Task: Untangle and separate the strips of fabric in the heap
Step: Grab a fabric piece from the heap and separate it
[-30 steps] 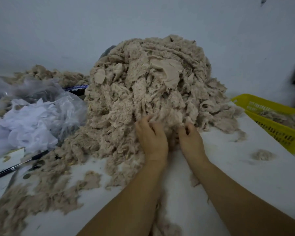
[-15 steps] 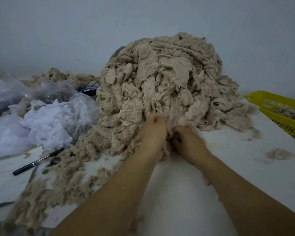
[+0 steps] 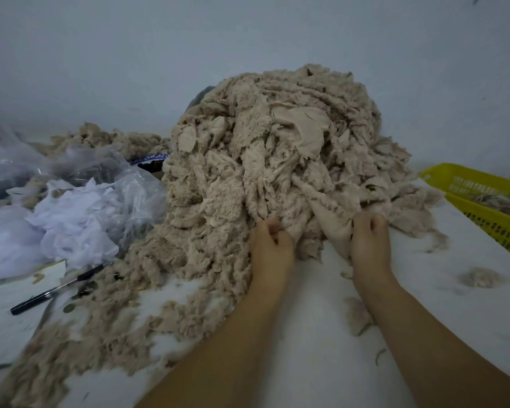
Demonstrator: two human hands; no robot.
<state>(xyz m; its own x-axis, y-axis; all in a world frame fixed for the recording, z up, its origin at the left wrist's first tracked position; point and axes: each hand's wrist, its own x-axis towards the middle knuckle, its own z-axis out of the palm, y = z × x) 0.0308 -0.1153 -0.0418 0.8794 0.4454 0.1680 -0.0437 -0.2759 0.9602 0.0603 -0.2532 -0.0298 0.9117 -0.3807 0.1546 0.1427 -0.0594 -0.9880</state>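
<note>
Head view: both hands clutch fabric at the heap [image 3: 265,160] foot, left hand [image 3: 271,245] curled into strips, right hand [image 3: 370,240] gripping a taut strip [image 3: 330,213] between them.

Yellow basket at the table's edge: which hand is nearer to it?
Right. The right hand grips the heap's near edge, left of the yellow basket across the table; the left hand grips it even farther left.

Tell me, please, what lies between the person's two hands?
In the head view, frayed beige strips of the fabric heap fill the gap between left hand and right hand; nearer the wrists, bare white table.
</note>
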